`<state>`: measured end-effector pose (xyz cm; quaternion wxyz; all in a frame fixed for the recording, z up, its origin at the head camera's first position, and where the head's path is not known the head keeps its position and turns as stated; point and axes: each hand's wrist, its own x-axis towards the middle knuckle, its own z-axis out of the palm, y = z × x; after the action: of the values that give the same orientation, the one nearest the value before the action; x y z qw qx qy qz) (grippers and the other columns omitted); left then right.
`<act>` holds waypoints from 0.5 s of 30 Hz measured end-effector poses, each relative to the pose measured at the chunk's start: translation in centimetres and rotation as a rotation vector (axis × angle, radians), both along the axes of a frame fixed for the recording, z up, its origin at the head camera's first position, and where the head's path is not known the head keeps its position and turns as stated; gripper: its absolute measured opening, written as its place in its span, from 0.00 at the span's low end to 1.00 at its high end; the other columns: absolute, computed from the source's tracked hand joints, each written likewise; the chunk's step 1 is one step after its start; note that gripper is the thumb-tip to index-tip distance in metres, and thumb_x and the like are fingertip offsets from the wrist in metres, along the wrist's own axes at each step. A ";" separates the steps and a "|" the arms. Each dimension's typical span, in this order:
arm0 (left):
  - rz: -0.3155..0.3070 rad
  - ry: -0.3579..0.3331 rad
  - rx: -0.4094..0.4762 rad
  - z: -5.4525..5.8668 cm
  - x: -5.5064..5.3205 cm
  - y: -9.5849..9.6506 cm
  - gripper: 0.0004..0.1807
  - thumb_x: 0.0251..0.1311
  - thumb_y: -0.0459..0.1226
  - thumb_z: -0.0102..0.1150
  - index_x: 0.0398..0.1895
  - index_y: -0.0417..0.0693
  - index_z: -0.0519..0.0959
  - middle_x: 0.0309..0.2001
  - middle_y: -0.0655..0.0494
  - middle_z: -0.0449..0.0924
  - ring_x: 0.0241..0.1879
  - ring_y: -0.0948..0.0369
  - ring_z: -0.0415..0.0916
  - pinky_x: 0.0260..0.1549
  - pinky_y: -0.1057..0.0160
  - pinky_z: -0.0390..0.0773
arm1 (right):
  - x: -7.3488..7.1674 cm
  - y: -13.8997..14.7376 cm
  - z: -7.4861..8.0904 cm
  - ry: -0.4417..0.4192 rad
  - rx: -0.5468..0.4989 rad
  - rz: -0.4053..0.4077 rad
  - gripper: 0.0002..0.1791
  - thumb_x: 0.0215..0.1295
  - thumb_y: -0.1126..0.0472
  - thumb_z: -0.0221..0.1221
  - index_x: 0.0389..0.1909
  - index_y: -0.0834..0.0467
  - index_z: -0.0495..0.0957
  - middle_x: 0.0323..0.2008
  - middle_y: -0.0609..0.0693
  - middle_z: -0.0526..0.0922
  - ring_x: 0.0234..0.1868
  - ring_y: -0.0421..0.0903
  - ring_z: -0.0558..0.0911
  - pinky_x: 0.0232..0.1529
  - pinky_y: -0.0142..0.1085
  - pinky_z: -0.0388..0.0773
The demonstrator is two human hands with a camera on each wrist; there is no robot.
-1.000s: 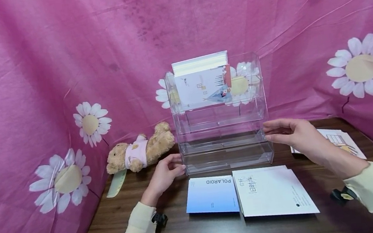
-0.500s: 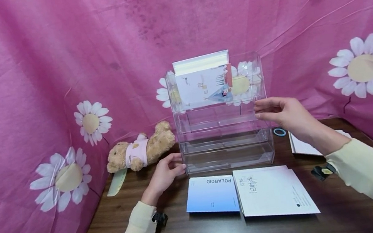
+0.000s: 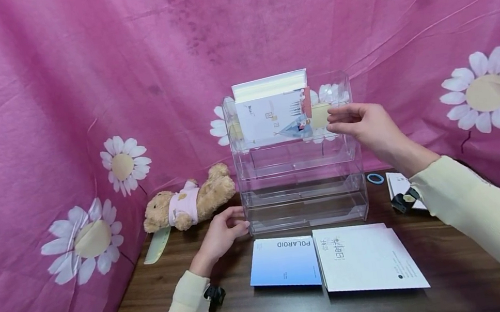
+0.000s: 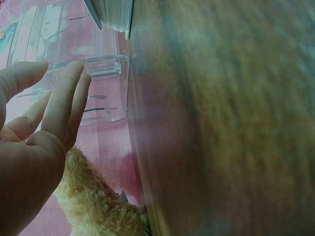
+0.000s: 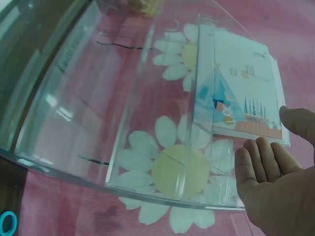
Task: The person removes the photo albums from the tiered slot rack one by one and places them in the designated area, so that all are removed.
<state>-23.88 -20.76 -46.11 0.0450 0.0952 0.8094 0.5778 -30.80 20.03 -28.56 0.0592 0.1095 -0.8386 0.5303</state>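
A clear tiered display rack [image 3: 305, 220] stands on the table in the head view. In its top tier a book with a tent picture [image 3: 257, 121] leans back, with more pages or books behind it. My left hand [image 3: 219, 235] is at the rack's lower left side, fingers extended and seeming to touch it. My right hand [image 3: 370, 123] is raised at the top tier's right end, thumb and fingers apart. The right wrist view shows this hand [image 5: 275, 182] beside the tent book [image 5: 236, 83], holding nothing.
In front of the rack lie a blue POLAROID book [image 3: 284, 266] and larger white books [image 3: 366, 261]. A teddy bear [image 3: 183, 206] lies at left on a pale green strip [image 3: 157, 246]. At right are a blue ring [image 3: 375, 178] and white booklets [image 3: 396, 184], partly hidden by my sleeve.
My right hand has risen from the rack's lower right side to its top tier, moving slightly left. The blue ring has come into sight. My left hand stays put.
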 end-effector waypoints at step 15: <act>0.016 -0.007 -0.012 -0.1 0.1 0.1 0.25 0.75 0.27 0.68 0.73 0.34 0.78 0.62 0.34 0.84 0.55 0.51 0.89 0.53 0.60 0.96 | -3.1 -1.7 3.1 0.062 -0.003 -0.061 0.33 0.76 0.50 0.73 0.76 0.58 0.80 0.63 0.47 0.91 0.52 0.27 0.84 0.50 0.19 0.80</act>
<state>-23.81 -20.68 -46.17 0.0436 0.0865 0.8134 0.5735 -33.89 18.37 -25.42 0.1017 0.1003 -0.8385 0.5258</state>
